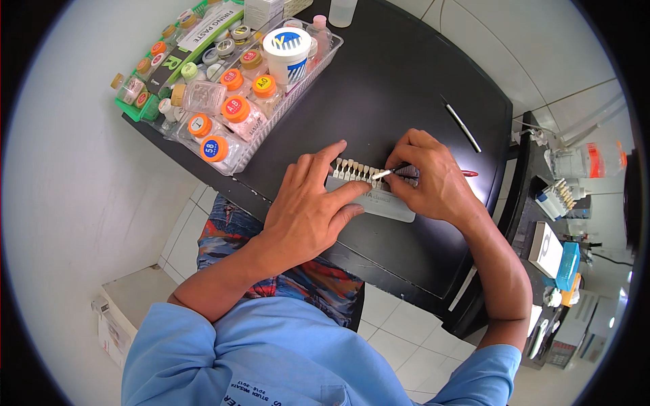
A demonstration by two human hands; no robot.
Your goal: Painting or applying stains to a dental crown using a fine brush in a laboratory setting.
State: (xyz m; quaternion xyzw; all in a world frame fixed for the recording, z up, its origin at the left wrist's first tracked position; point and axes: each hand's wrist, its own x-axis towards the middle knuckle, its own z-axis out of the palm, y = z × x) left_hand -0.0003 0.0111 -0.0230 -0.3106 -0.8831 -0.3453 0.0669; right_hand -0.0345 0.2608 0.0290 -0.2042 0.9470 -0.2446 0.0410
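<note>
Single head-worn fisheye view, looking steeply down from above; close over black table (406, 88) and both forearms; own blue shirt at lower edge; tiled floor bending toward rim.

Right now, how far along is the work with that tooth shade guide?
Done: the shade guide lies on the black table, most tabs seated in a row. In hand: the left hand presses the guide down; the right hand holds one tab by the row. Left: that tab is not yet seated.
</note>
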